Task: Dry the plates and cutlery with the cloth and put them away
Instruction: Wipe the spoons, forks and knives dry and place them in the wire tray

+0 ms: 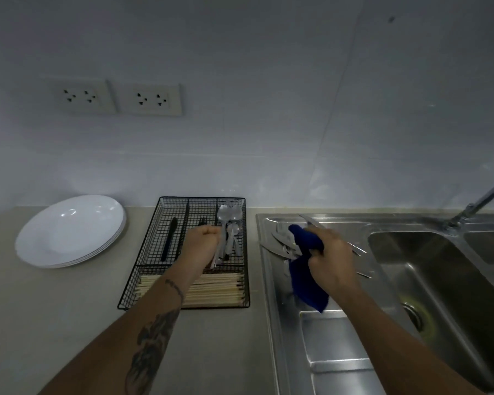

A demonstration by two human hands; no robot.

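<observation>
One slim steel utensil: pinched in curled left hand over black wire cutlery tray. Likely light, stiff, slick; grip mid-handle. Right hand clutches soft blue cloth above loose steel cutlery on drainboard.

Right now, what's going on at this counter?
A person is drying cutlery and sorting it. The left hand grips a piece of silver cutlery over the spoon section of the black wire tray, where spoons already lie. The right hand holds a blue cloth over the sink drainboard, where more cutlery lies. A stack of white plates sits on the counter left of the tray.
</observation>
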